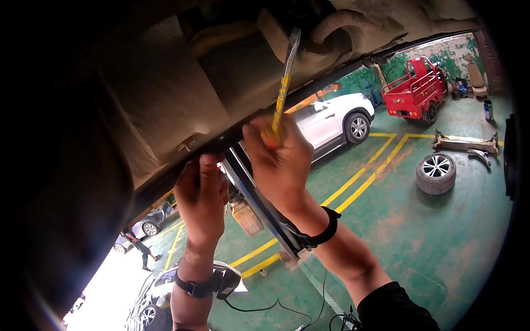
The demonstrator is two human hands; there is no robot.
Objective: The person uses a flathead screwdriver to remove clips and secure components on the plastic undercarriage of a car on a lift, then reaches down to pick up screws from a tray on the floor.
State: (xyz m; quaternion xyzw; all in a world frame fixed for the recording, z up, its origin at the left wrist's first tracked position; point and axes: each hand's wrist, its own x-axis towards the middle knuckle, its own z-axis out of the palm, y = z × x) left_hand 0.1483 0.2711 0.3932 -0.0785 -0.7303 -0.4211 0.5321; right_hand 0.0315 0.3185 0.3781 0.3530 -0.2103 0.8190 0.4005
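Observation:
Above me is the underside of a raised vehicle, with a broad brownish panel (pixel 157 94) and a dark lower edge running diagonally. My right hand (pixel 284 165) is closed around a long, slim bar-like tool (pixel 284 85), yellow near my fist and bare grey metal at its flat upper end. The tool points up, and motion blurs its lower part and my fingers. Left of it, my left hand (pixel 203 201) is raised against the vehicle's edge, fingers curled and thumb up. Whatever those fingers pinch is hidden. A small metal tab (pixel 186 144) sticks out of the panel close by.
A dark lift post (pixel 259 201) stands just beyond my hands. Behind it are a white car (pixel 331 118) and a red cargo tricycle (pixel 415 91). A loose wheel (pixel 436 174) and a metal crossmember (pixel 466 143) lie on the green floor. Cables (pixel 276 303) trail below; a person (pixel 141 248) walks at far left.

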